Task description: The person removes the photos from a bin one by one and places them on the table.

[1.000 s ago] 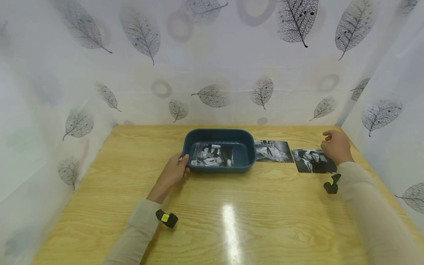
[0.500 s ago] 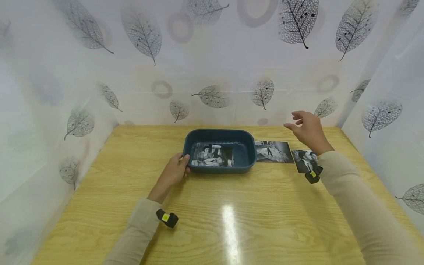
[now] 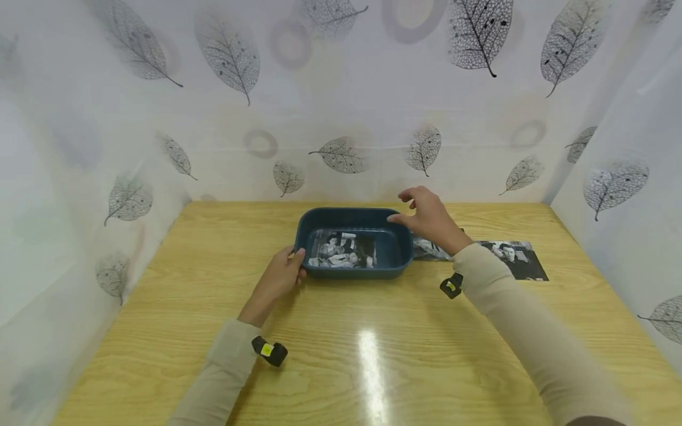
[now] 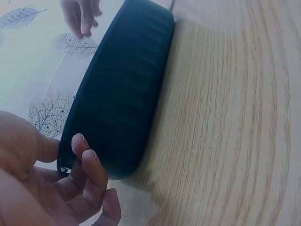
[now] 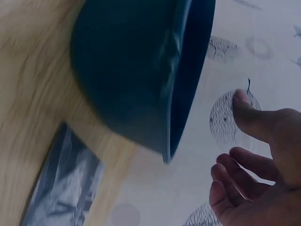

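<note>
While the left hand (image 3: 277, 277) grips the near-left corner of the dark blue tray (image 3: 396, 260), thumb on the rim and fingers curled against the outer wall, the right hand (image 3: 428, 218) hovers over the tray's far-right corner with its fingers spread and relaxed, holding nothing. In the right wrist view that hand (image 5: 263, 165) is clearly off the rim, with a gap between palm and tray. The tray sits on the wooden counter (image 3: 341, 367) toward the back, about midway across. A black-and-white photo (image 3: 341, 249) lies flat inside it, on the left part of the floor. Just to the right of the tray a second photo (image 3: 426, 248) lies on the counter, mostly covered by the right wrist. A third photo (image 3: 517, 259), showing two people, lies further right, near the second one. From the left wrist the tray's ribbed outer wall (image 4: 127, 89) fills the view, fingertips (image 4: 87, 155) pressed to it.
</note>
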Motion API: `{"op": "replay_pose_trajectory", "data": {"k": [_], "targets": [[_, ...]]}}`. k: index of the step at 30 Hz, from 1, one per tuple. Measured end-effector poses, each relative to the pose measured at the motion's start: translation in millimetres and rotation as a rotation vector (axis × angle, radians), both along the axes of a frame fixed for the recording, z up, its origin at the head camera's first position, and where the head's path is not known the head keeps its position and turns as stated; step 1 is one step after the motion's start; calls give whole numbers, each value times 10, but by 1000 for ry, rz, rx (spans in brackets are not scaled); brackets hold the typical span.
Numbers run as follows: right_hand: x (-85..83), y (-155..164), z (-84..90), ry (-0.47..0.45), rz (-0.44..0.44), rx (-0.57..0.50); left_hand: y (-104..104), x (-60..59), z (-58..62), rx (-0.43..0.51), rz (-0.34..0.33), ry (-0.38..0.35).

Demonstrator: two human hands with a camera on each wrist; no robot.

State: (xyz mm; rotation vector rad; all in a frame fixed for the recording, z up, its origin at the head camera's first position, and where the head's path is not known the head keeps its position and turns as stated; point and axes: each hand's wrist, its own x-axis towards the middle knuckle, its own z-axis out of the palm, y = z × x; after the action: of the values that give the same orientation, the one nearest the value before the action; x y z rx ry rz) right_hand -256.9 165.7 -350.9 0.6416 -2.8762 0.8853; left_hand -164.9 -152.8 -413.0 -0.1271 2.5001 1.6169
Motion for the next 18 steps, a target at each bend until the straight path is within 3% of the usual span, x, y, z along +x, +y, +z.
{"op": "replay_pose_trajectory", "data": {"k": [10,15,18], "targets": [[-38,-483,-250,-133,131,285,6,7,13,0,16,-16],[-20,-615,-339,-156,132,438,17,1,11,-6,16,-13],[-9,-656,-388,-181,121,476,22,3,15,-8,15,-15]]}}
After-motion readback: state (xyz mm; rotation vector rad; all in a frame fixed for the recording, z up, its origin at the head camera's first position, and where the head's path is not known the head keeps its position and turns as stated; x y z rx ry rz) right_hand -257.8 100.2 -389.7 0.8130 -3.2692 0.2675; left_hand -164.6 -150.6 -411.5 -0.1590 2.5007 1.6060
